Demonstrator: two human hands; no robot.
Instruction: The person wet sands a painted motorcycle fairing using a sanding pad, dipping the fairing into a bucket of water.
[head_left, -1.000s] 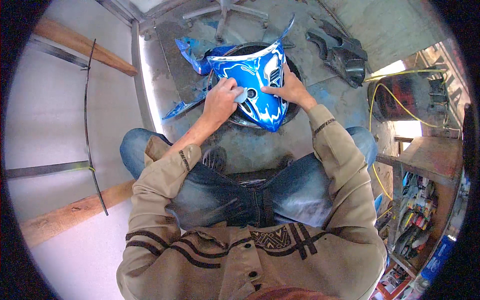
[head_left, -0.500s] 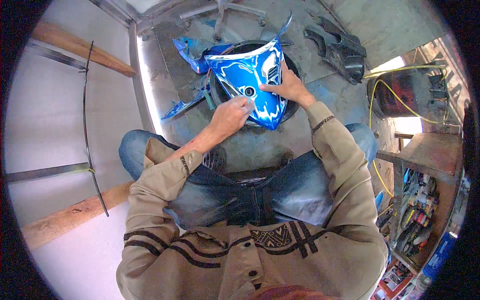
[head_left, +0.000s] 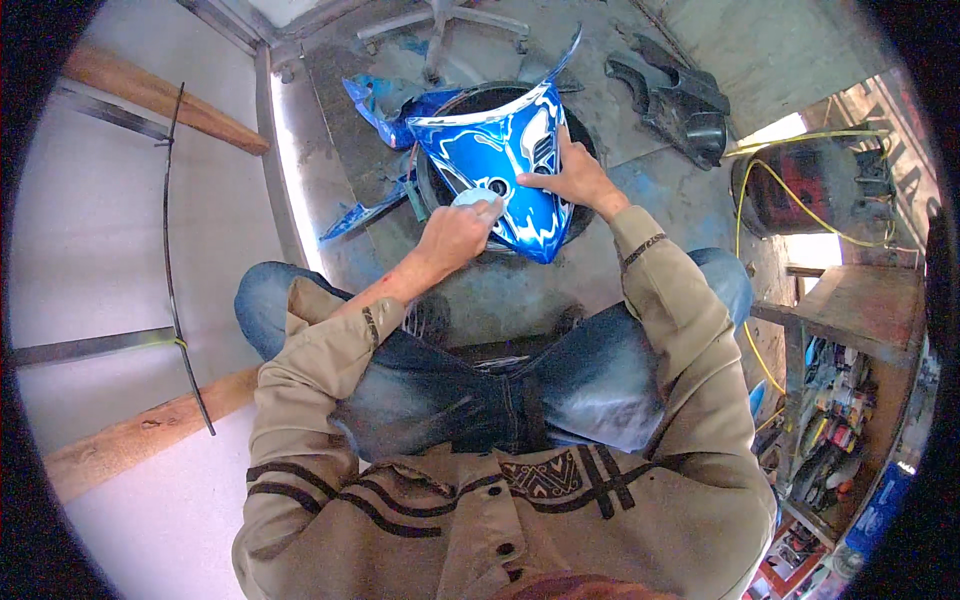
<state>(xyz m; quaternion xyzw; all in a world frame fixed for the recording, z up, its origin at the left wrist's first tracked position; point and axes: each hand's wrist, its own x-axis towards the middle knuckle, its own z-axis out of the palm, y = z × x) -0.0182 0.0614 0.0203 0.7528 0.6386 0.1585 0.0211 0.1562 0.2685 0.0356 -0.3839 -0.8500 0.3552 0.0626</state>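
A glossy blue and white fairing panel (head_left: 520,205), tapering to a point toward me, lies over a round black tyre-like ring (head_left: 585,222). My left hand (head_left: 450,240) is closed around a pale blue-white cloth or pad (head_left: 478,198), pressed to the panel's left side just below a round hole (head_left: 498,187). On the opposite edge, my right hand (head_left: 580,183) grips the panel, its thumb on the top face and its fingers around the side, partly hidden.
Other blue panel pieces (head_left: 375,112) lie on the floor to the left. A black plastic molding (head_left: 675,100) is at the far right. A yellow hose (head_left: 790,190) loops over a dark red-black object. Shelving (head_left: 850,295) with assorted items stands at my right, a white wall (head_left: 90,250) at my left.
My left hand has shifted slightly left and turned, so more of the pale pad shows near the hole. My right hand keeps its hold on the panel.
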